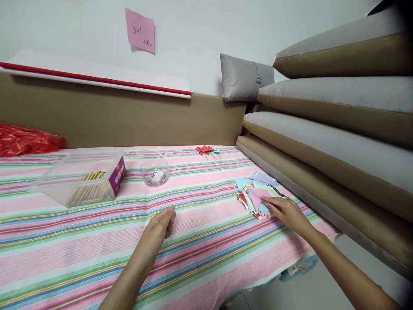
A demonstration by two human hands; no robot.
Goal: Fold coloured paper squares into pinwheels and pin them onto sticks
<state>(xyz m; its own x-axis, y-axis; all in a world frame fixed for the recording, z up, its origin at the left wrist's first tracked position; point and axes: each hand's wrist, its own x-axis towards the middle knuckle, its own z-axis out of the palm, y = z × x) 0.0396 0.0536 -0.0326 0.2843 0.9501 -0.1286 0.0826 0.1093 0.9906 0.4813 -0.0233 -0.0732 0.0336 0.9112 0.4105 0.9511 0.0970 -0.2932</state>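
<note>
One left hand [161,221]; one right hand [285,211]; one box [116,176]; one round tub [146,175]; one wall note [140,30]

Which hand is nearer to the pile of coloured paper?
Right. The right hand is at the paper pile, touching its pink sheet; the left hand is apart, left of the pile.

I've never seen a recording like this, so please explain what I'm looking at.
There's no machine here, just a person's two bare hands, seen by one camera worn on the head, looking forward and down. The left hand is loosely curled above a striped cloth, with nothing visible in it. The right hand reaches to a pile of coloured paper, fingers at a pink sheet; I can't tell whether they grip it. Also on the cloth are a clear plastic box holding thin sticks, a round clear container, and red and blue paper pinwheels.
</note>
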